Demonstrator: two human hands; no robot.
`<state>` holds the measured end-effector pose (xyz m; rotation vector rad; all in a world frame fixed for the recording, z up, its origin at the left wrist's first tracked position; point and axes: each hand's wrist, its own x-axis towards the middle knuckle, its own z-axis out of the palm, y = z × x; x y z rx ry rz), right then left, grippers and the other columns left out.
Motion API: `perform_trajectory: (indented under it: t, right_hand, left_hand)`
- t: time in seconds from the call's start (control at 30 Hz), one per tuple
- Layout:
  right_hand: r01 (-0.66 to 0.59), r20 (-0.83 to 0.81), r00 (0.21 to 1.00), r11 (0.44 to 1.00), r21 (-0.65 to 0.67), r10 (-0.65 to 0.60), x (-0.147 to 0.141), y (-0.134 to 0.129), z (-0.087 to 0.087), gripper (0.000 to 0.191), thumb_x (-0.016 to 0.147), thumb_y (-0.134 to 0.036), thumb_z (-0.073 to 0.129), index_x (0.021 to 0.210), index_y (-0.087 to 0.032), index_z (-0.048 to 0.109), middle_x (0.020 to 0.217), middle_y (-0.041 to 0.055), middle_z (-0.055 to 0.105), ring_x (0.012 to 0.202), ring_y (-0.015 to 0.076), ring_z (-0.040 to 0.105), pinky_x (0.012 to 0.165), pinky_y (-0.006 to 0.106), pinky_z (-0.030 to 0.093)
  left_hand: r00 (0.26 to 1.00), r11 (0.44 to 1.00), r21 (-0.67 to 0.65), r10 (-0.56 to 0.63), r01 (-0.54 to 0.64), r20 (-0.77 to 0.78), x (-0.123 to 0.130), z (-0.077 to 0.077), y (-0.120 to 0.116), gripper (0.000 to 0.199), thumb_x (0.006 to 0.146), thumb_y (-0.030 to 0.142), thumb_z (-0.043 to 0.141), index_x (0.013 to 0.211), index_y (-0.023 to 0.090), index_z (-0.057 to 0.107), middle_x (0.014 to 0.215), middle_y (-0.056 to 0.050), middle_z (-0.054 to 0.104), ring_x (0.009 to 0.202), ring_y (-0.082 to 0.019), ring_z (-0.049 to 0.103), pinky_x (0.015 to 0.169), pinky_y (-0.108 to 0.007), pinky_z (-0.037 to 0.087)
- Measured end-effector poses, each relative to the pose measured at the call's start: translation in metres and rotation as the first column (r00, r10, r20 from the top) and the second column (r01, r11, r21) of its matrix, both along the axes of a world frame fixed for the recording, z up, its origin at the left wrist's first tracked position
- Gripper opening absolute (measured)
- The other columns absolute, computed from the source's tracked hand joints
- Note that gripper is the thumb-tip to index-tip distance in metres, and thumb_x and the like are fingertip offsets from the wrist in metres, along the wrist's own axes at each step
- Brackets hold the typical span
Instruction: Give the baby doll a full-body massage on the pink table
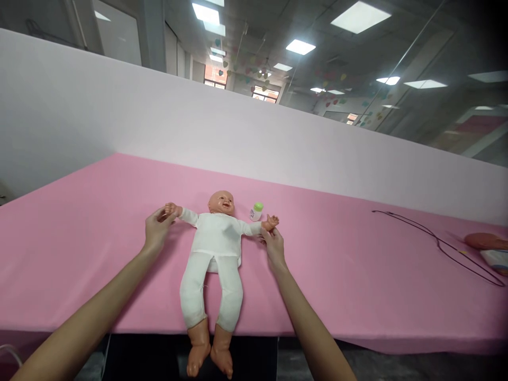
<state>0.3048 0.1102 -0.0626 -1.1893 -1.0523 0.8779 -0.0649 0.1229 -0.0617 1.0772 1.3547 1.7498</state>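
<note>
A baby doll (216, 235) with a white cloth body lies on its back on the pink table, arms spread to both sides and feet hanging past the front edge. My left hand (157, 228) pinches the doll's hand on the left side. On the other side, my right hand (273, 246) holds the doll's other arm near the wrist, fingers closed on it from below. A small bottle (256, 211) with a green lid is beside the doll's head, near its right-side hand.
The pink table (337, 264) has a low white wall (238, 137) along its back. At the far right lie a thin dark looped cord (438, 239) and part of another doll-like object (486, 242). A dark object is below the front edge.
</note>
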Motion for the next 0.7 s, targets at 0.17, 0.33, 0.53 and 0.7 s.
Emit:
perform_trajectory:
  t: [0.17, 0.33, 0.53, 0.7]
  right_hand:
    - [-0.375, 0.659, 0.733, 0.908, 0.189, 0.166, -0.030, -0.020, 0.011, 0.022, 0.095, -0.028, 0.065, 0.115, -0.025, 0.074, 0.124, 0.0083, 0.072, 0.110, 0.0254, 0.068, 0.089, 0.036, 0.057]
    - [-0.492, 0.875, 0.458, 0.864, 0.104, 0.155, -0.041, -0.030, 0.005, 0.030, 0.101, -0.021, 0.053, 0.121, -0.029, 0.074, 0.127, 0.0081, 0.071, 0.106, 0.0231, 0.070, 0.082, 0.033, 0.057]
    - [-0.079, 0.206, 0.977, 0.993, 0.082, 0.061, -0.012, -0.005, 0.006, 0.036, 0.086, -0.042, 0.076, 0.116, -0.022, 0.070, 0.111, 0.0080, 0.075, 0.089, 0.0229, 0.073, 0.078, 0.036, 0.061]
    - [0.033, -0.239, 0.968, 0.980, -0.198, -0.080, 0.013, 0.006, -0.012, 0.035, 0.075, -0.044, 0.086, 0.097, -0.022, 0.069, 0.080, 0.0019, 0.073, 0.068, 0.0162, 0.069, 0.069, 0.028, 0.061]
  left_hand:
    - [0.724, 0.852, 0.251, -0.196, 0.460, -0.662, 0.027, 0.006, -0.015, 0.019, 0.099, 0.031, 0.065, 0.108, 0.027, 0.081, 0.114, -0.008, 0.077, 0.104, -0.024, 0.070, 0.081, -0.033, 0.056]
    - [0.421, 0.711, 0.218, -0.120, 0.668, -0.899, 0.035, -0.003, -0.017, 0.023, 0.103, 0.024, 0.060, 0.109, 0.028, 0.082, 0.101, -0.007, 0.078, 0.102, -0.023, 0.069, 0.078, -0.032, 0.054]
    - [0.960, 0.980, 0.104, -0.140, 0.169, -0.242, 0.012, -0.003, -0.003, 0.019, 0.087, 0.035, 0.079, 0.103, 0.024, 0.081, 0.105, -0.009, 0.077, 0.094, -0.023, 0.070, 0.076, -0.033, 0.057]
    - [0.891, 0.970, -0.238, 0.153, -0.053, 0.427, -0.019, -0.014, 0.019, 0.021, 0.070, 0.025, 0.090, 0.082, 0.017, 0.075, 0.091, -0.006, 0.071, 0.081, -0.016, 0.067, 0.075, -0.028, 0.056]
